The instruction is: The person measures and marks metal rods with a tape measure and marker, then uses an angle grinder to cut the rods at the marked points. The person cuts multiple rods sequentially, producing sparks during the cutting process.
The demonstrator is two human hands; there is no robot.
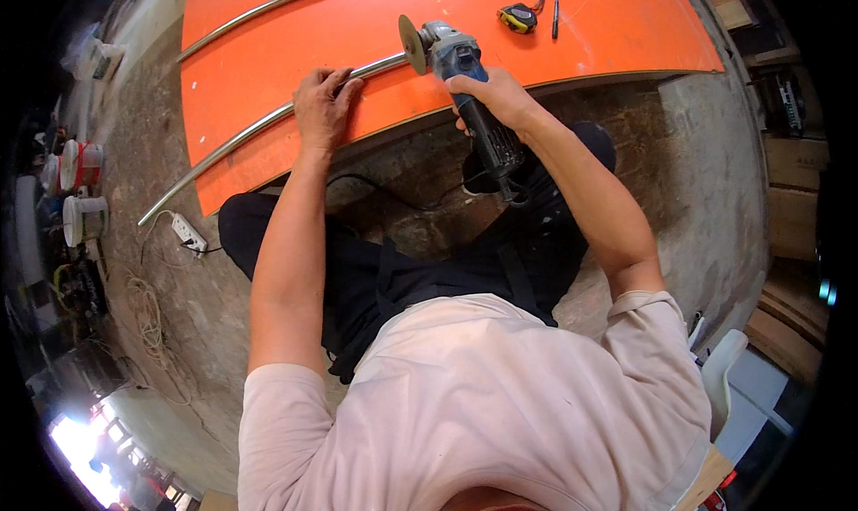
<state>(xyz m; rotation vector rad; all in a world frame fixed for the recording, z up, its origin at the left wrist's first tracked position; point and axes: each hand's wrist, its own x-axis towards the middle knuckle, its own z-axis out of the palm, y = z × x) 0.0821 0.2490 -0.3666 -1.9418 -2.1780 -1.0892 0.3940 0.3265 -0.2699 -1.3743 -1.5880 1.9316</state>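
A shiny metal tube [239,142] lies along the near edge of the orange tabletop [268,73], its left end jutting past the edge. My left hand [324,109] presses down on this tube, fingers bent over it. Wrapped round the body of a blue and black angle grinder [461,61] is my right hand [493,98]. The grinder's thin round disc [412,44] stands upright right by the tube's right end; whether it touches the metal I cannot tell. My right fingers are partly hidden under the tool.
Farther back lies a second metal tube [268,12]. A tape measure [519,17] and a black pen [555,19] rest at the right. On the floor are a white power strip [189,232], a dark cord [375,187], coiled rope [154,321] and buckets [85,221].
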